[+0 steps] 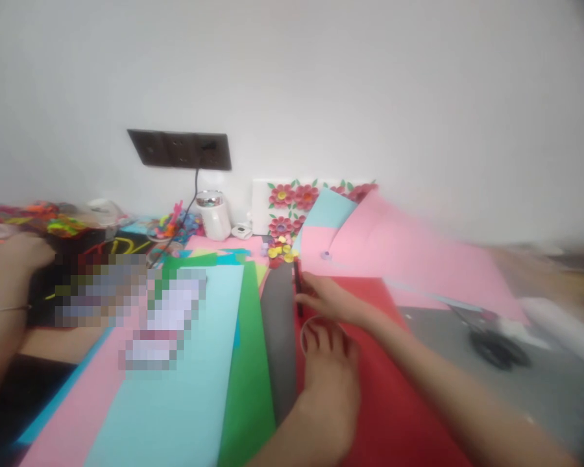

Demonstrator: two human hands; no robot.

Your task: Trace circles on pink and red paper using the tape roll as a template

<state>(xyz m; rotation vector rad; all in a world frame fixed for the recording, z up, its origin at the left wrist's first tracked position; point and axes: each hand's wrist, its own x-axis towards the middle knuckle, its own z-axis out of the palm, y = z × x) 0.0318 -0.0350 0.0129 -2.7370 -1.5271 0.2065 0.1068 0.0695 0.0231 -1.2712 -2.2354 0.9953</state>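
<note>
A sheet of red paper [394,389] lies in front of me. My left hand [331,370] is on its left part, fingers bent and pressed onto a round thing with a thin pale rim [302,334]; most of that thing is under the fingers, so its kind is hidden. Just beyond, my right hand [333,299] is closed on a dark, slim pen [298,285], held near the paper's left edge close to the round rim. Motion blur softens both hands.
Light blue [189,402] and green paper [248,389] lie to the left, bearing a blurred-out phone-like shape. Pink sheets [418,259], a flower-covered board [260,207] and a white canister [217,219] stand behind. Black-handled scissors [499,347] lie right. Another person's hand [17,256] is far left.
</note>
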